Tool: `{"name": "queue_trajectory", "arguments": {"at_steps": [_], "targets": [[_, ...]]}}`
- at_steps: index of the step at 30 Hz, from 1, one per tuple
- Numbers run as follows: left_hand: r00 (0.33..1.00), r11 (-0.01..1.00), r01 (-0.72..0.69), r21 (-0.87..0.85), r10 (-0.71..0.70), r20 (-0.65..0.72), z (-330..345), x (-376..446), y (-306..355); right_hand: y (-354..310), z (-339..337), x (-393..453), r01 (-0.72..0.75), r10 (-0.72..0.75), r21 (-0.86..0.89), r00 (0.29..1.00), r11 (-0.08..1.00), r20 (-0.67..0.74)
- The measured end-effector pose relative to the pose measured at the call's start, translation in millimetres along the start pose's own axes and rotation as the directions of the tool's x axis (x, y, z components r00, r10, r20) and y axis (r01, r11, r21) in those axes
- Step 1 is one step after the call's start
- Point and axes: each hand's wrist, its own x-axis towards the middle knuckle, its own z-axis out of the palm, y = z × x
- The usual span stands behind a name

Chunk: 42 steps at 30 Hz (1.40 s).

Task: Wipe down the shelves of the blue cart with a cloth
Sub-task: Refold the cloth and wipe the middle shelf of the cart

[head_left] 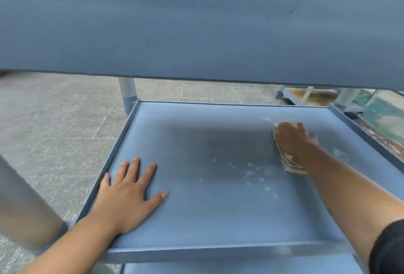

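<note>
Our black sleeve [388, 249] at the near right, both bare arms reaching onto the middle shelf [218, 208] of the blue cart.

The cloth [289, 161], pale, folded and frayed, lies toward the shelf's far right, its long axis running near to far. Our right hand [291, 140] presses down on it, fingers curled over its far end. Our left hand [129, 195] rests flat and empty, fingers spread, by the left rim. We see pale spots on the shelf between them.

Overhead, the upper shelf [196, 22] caps my reach. Beyond my right hand [290, 140] on the cloth [291, 164], the raised rim [360, 133] blocks passage. Between it and my flat left hand [129, 195], the shelf floor lies open.
</note>
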Motion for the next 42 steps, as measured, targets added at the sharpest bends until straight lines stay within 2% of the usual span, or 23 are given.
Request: {"name": "queue_trajectory", "arguments": {"at_steps": [3, 5, 8, 11, 14, 18, 20, 23, 26, 31, 35, 42], "targets": [[1.0, 1.0, -0.002, 0.028, 0.002, 0.001, -1.5, 0.8, 5.5, 21.2, 1.5, -4.1, -0.057, 0.043, 0.141, 0.994, 0.988, 0.099], [1.0, 1.0, 0.0, 0.028, 0.0, 0.008, -2.4, -0.1, 6.4, 23.2, 7.0, -1.9, -0.049, 0.014, 0.195, 0.984, 0.98, 0.175], [1.0, 0.999, -0.009, 0.045, 0.009, 0.006, -4.3, 1.6, 9.9, 24.8, 14.8, -0.1, 0.02, -0.035, 0.171, 0.996, 0.985, 0.082], [1.0, 0.999, -0.013, 0.029, 0.012, 0.02, -5.5, 0.3, 9.8, 13.4, 11.0, 0.3, -0.065, 0.057, 0.305, 0.998, 0.95, 0.034], [1.0, 1.0, -0.015, 0.018, 0.015, 0.016, -4.5, 1.4, 8.2, 7.3, 9.8, 0.4, -0.08, 0.099, 0.297, 0.994, 0.951, -0.05], [1.0, 1.0, -0.02, 0.007, 0.02, 0.004, -0.9, 3.5, 7.5, 6.8, 5.4, -3.6, -0.19, 0.185, 0.205, 0.982, 0.96, 0.046], [1.0, 1.0, -0.022, 0.002, 0.022, 0.0, 0.3, 4.5, 7.1, -1.2, -6.0, -7.9, -0.224, 0.227, 0.203, 0.974, 0.953, 0.009], [1.0, 1.0, -0.023, 0.006, 0.022, 0.004, 0.8, 5.6, 6.0, -41.8, -31.9, -24.3, -0.074, 0.105, 0.23, 0.987, 0.97, -0.124], [1.0, 1.0, -0.024, 0.0, 0.024, 0.01, 1.8, 6.3, 6.2, -110.1, -57.2, -50.2, 0.116, -0.065, 0.309, 0.984, 0.944, -0.168], [0.999, 1.0, -0.026, -0.006, 0.026, 0.02, 0.7, 5.3, 5.1, -237.1, -40.7, -106.9, 0.342, -0.333, 0.339, 0.939, 0.877, -0.084], [0.999, 0.999, -0.043, 0.0, 0.043, 0.014, 2.1, 5.5, 3.5, -267.2, -10.6, -136.5, 0.489, -0.491, 0.183, 0.87, 0.853, -0.041], [1.0, 1.0, -0.021, -0.011, 0.022, 0.009, 2.0, 3.4, 5.4, -243.8, -4.3, -125.1, 0.414, -0.448, 0.26, 0.89, 0.872, 0.086]]}}
